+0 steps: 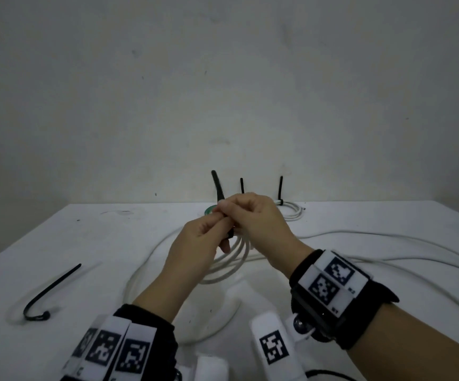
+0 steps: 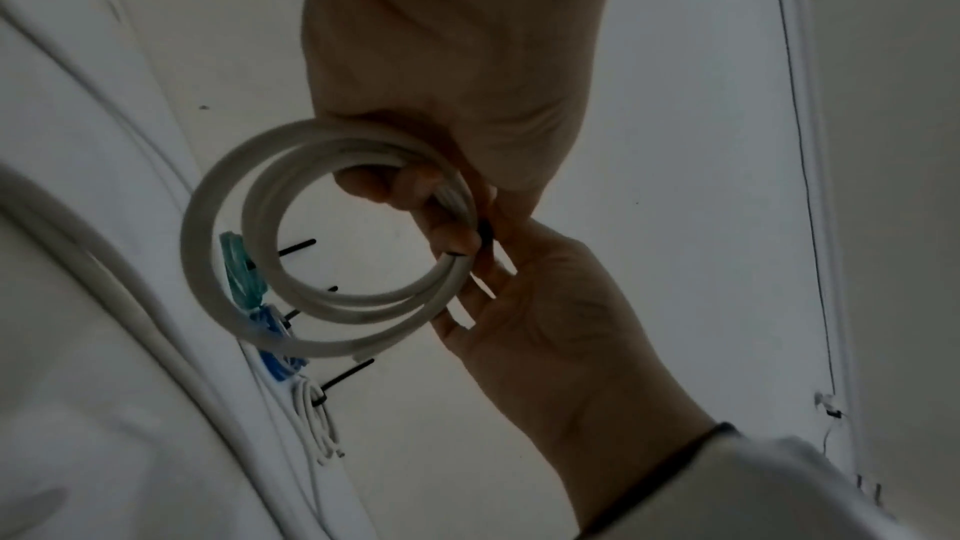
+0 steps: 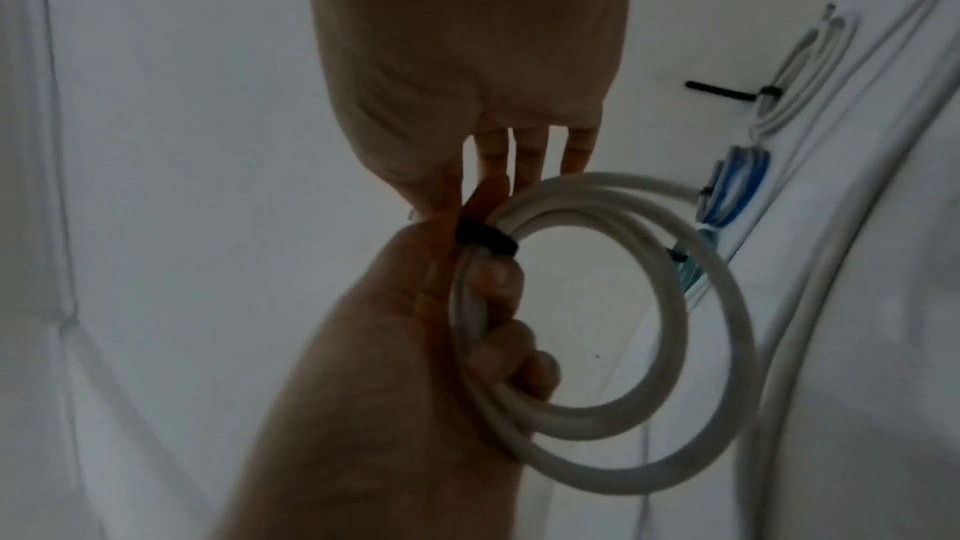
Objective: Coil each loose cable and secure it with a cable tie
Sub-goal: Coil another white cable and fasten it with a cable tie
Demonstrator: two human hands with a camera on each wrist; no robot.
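Tying is underway: both hands [image 1: 195, 237] [image 1: 258, 215] pinch the black cable tie [image 3: 485, 239] around the white coil [image 2: 332, 237] (held above the bench); next, pull it snug.

I count two hands: my left hand [image 1: 195, 243] and my right hand [image 1: 261, 224]. Between them is one white coil [image 1: 228, 262] with one black tie [image 3: 485, 242] around it. At the back of the table [image 1: 57, 243] I count three bundled coils: one green [image 2: 240, 274], one blue [image 3: 738, 183] and one white [image 1: 291, 211], each with its own black tie, so three tie tails stand up there. One spare black tie [image 1: 49, 290] lies loose on the left. That makes five ties and four coils. Long loose white cable [image 1: 387, 243] runs across the table; I cannot tell how many separate lengths it is.
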